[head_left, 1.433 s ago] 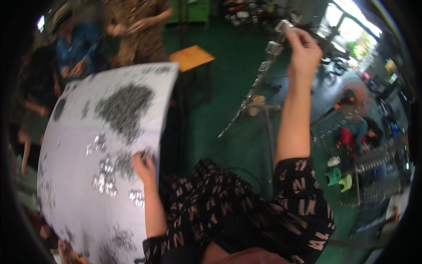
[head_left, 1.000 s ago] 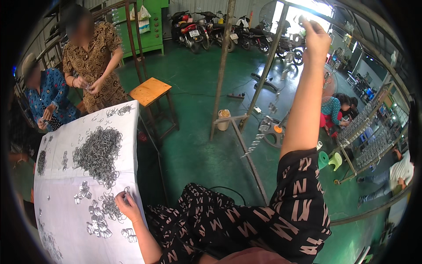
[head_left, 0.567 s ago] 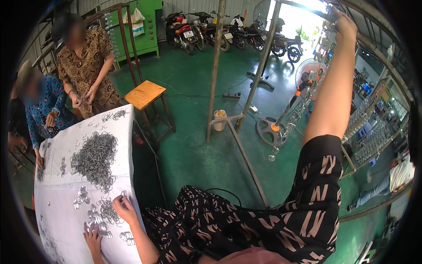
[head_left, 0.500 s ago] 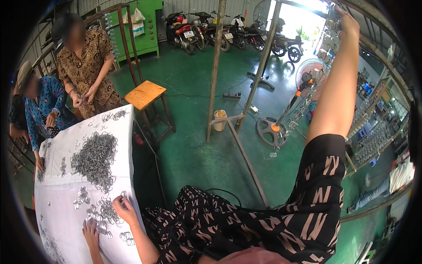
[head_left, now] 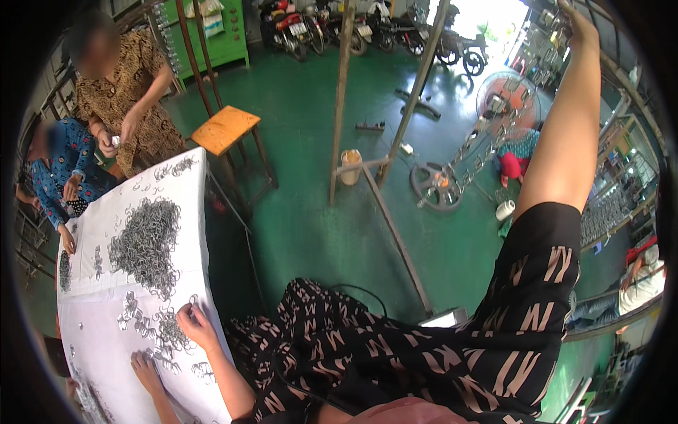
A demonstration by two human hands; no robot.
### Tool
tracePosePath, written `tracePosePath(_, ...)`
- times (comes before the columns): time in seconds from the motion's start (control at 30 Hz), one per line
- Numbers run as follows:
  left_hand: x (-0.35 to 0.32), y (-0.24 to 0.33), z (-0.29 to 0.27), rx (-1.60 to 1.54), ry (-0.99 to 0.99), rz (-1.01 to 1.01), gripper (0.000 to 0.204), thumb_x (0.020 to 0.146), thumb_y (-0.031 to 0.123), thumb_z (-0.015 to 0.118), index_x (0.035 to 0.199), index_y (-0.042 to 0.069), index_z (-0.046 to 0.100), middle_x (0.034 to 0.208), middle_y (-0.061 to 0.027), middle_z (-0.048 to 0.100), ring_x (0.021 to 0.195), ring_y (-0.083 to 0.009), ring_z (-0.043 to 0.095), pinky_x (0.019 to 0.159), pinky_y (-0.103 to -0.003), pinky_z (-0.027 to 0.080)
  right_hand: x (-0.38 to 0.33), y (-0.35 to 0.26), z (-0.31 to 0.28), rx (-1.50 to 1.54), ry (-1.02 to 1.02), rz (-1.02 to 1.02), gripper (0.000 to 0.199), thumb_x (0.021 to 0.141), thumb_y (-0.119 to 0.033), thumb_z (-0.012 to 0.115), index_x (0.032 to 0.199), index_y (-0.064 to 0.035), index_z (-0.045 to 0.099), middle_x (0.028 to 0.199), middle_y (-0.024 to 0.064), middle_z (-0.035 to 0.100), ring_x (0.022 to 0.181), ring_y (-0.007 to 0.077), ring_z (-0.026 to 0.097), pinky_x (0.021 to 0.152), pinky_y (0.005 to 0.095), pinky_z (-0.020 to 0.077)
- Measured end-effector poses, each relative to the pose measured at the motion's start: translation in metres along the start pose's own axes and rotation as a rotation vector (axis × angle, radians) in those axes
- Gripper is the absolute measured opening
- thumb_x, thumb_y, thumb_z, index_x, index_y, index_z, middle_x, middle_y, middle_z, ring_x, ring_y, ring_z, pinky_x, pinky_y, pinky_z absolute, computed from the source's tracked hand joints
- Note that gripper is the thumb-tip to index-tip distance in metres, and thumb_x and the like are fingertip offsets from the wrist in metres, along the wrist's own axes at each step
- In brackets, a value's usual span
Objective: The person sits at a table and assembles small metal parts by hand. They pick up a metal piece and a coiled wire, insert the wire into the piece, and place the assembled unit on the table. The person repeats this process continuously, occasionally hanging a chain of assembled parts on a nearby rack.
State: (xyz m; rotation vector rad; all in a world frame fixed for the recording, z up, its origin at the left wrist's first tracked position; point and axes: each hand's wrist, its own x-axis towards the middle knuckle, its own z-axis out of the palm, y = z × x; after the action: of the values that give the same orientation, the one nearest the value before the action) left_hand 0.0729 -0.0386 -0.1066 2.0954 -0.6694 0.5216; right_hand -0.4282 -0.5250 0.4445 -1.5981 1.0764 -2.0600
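- Head view shows our left hand [head_left: 199, 331] low over the right edge of the white-covered table [head_left: 106, 346], thumb and fingers seemingly pinching a small curved grey metal hook [head_left: 193, 299].
- Our right hand [head_left: 583, 30] is raised well away from the table, its fingers at the top end of a long chain of silvery metal links [head_left: 501, 131]. Near the glare and the rim, we cannot tell whether they grip it or only steady it.
- The chain hangs clear of the table's right edge, above the green floor and in front of the floor fan with a round grey base [head_left: 436, 185].
- Just beside our left hand lies a small heap of loose grey hooks [head_left: 171, 332]; a larger dark pile of curved metal hooks [head_left: 147, 244] lies farther toward the table's far edge.
- Shiny silver metal pieces [head_left: 130, 304] lie left of the small heap, farther in from the right edge. A co-worker's hand [head_left: 146, 371] rests near them.
- We judge the chain light for its length, limp at every joint though each link looks stiff, smooth enough to slip and apt to swing or snag; its end link seems the best hold.
- A single hook looks light, rigid and hard to break; we would pinch it across its curved wire.
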Motion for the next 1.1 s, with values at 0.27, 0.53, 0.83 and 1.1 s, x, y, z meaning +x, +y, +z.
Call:
tracePosePath(0.27,0.0,0.001,-0.002,-0.018,0.015,-0.008,0.012,0.092,0.011,0.059,0.093,-0.002,0.058,0.088,-0.0124,0.057,0.082,-0.0276,0.056,0.077,-0.038,0.045,-0.011,0.036,-0.022,-0.153,0.254,-0.425,0.028,0.069,-0.013,0.081,0.087,0.0044,0.07,0.086,0.0205,0.069,0.076,0.0282,0.064,0.069,0.0379,0.0511)
tracePosePath(0.53,0.001,0.01,-0.001,-0.01,0.025,0.008,0.013,0.092,0.012,0.06,0.095,-0.001,0.059,0.088,-0.0107,0.059,0.082,-0.0255,0.056,0.076,-0.037,0.046,-0.207,0.207,-0.093,-0.401,0.574,-0.463,0.025,0.086,-0.016,0.068,0.092,0.0083,0.068,0.087,0.014,0.07,0.076,0.0166,0.064,0.073,0.03,0.0508)
tracePosePath(0.83,-0.001,0.005,0.002,-0.01,0.013,0.012,0.013,0.092,0.012,0.06,0.095,-0.001,0.059,0.09,-0.0106,0.06,0.083,-0.0251,0.056,0.076,-0.036,0.046,-0.413,0.399,-0.166,-0.224,0.085,0.501,0.041,0.081,-0.013,0.073,0.117,0.004,0.062,0.1,0.0078,0.067,0.088,0.016,0.061,0.081,0.0289,0.0487)
tracePosePath(1.1,0.001,0.0,0.002,0.006,0.022,0.044,0.011,0.092,0.01,0.06,0.094,-0.001,0.06,0.087,-0.0105,0.058,0.082,-0.025,0.055,0.076,-0.036,0.046,-0.423,0.426,-0.112,-0.327,-0.212,0.679,0.039,0.077,-0.012,0.078,0.109,0.004,0.064,0.088,0.0072,0.068,0.081,0.0135,0.063,0.074,0.0269,0.0481)
